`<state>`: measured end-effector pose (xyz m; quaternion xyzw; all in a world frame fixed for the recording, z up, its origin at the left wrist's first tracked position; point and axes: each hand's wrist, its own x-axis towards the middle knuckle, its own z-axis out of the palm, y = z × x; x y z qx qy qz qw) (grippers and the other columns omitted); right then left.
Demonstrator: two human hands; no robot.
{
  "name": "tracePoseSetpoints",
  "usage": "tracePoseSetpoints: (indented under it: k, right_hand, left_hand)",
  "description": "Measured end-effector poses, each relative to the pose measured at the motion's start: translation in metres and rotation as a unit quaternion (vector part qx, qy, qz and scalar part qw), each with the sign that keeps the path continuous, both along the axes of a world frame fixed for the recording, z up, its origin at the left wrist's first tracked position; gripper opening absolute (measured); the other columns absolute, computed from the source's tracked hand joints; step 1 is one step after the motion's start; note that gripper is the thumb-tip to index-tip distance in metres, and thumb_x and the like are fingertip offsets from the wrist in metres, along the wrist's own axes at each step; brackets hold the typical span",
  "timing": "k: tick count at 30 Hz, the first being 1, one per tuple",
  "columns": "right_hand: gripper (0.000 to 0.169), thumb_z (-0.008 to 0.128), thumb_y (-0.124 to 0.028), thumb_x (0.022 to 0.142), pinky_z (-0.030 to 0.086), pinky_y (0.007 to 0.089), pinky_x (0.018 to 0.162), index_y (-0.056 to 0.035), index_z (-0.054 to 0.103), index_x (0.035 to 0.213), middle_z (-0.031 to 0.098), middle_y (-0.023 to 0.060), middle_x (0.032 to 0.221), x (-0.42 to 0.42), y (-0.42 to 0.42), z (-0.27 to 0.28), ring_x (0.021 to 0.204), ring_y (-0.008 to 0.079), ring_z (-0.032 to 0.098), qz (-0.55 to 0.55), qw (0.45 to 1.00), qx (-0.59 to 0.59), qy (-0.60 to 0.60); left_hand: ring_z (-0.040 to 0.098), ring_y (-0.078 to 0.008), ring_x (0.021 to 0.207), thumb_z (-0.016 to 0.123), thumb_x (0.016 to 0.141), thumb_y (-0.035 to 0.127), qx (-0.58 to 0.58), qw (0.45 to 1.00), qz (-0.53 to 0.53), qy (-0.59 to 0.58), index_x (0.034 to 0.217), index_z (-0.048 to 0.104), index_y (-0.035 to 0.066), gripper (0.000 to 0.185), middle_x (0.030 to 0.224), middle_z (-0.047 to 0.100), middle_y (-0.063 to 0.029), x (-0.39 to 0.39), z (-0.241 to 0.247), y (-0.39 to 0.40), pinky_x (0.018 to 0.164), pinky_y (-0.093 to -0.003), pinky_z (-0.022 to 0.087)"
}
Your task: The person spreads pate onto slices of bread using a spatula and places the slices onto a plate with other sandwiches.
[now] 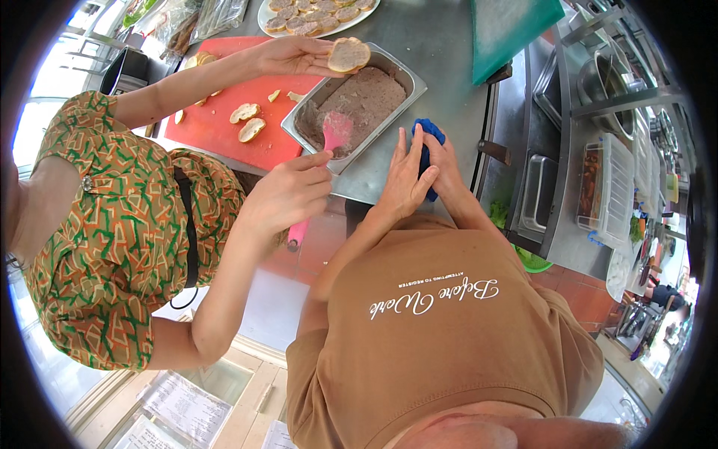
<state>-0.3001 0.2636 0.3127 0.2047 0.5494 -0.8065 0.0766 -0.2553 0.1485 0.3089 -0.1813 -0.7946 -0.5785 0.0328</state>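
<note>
My right hand (pixel 443 160) is closed around a crumpled blue cloth (pixel 425 126) at the steel worktop's front edge. My left hand (pixel 405 178) lies against the near side of the cloth, its fingers straight and spread. Just left of my hands stands a deep steel pan (pixel 412 92) of greyish-brown spread (pixel 367 101). A co-worker's hand (pixel 291 193) grips a pink spatula (pixel 336 132), its blade over the spread. The co-worker's other hand (pixel 297 55) holds a coated bread slice (pixel 349 55) above the pan's far left corner.
A red cutting board (pixel 224 129) with bread slices (pixel 252 129) lies left of the pan. Behind is a white plate (pixel 359 19) of coated slices. A green board (pixel 507 33) stands at the back right. Shelves at right hold a clear plastic box (pixel 614 191) and metal bowls.
</note>
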Motion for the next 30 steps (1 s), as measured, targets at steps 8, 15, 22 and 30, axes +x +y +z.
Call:
tracePoseSetpoints:
  k: [8,15,22,30]
  right_hand:
    - [0.026,0.064,-0.019,0.095,0.052,0.0303,0.072,-0.007,0.056,0.116,0.066,0.0075,0.099,-0.024,0.053,-0.031,0.083,0.016,0.061,-0.084,0.996,-0.02,0.035]
    - [0.024,0.062,-0.026,0.098,0.052,0.0283,0.072,-0.0072,0.059,0.114,0.066,0.0067,0.1,-0.018,0.035,0.037,0.084,0.0139,0.063,-0.071,0.993,-0.004,0.093]
    - [0.029,0.063,-0.029,0.098,0.049,0.0234,0.073,-0.0035,0.062,0.112,0.065,0.002,0.097,0.008,0.03,0.059,0.084,0.0082,0.059,-0.001,0.978,0.167,0.123]
    - [0.028,0.067,-0.024,0.095,0.045,0.0233,0.069,-0.0035,0.059,0.112,0.057,-0.0012,0.09,0.031,0.013,0.022,0.079,0.0067,0.052,0.143,0.968,0.158,0.13]
  left_hand:
    - [0.022,-0.0454,0.147,0.036,0.102,0.048,0.145,0.989,-0.007,0.017,0.156,0.005,-0.003,0.081,0.155,0.032,-0.0281,0.004,0.024,-0.001,0.117,-0.0457,0.022]
    - [0.026,-0.0395,0.147,0.031,0.104,0.045,0.23,0.971,0.036,-0.051,0.156,0.001,-0.002,0.077,0.157,0.024,-0.0302,0.005,0.015,0.007,0.117,-0.0402,0.024]
    - [0.016,-0.0435,0.149,0.036,0.103,0.045,0.164,0.985,0.05,0.006,0.155,-0.006,-0.005,0.084,0.158,0.018,-0.0334,-0.001,0.029,0.003,0.119,-0.0425,0.019]
    - [0.006,-0.045,0.15,0.047,0.095,0.053,0.097,0.994,0.004,0.041,0.153,-0.006,-0.009,0.1,0.161,-0.005,-0.0325,-0.009,0.021,0.009,0.12,-0.0478,0.016]
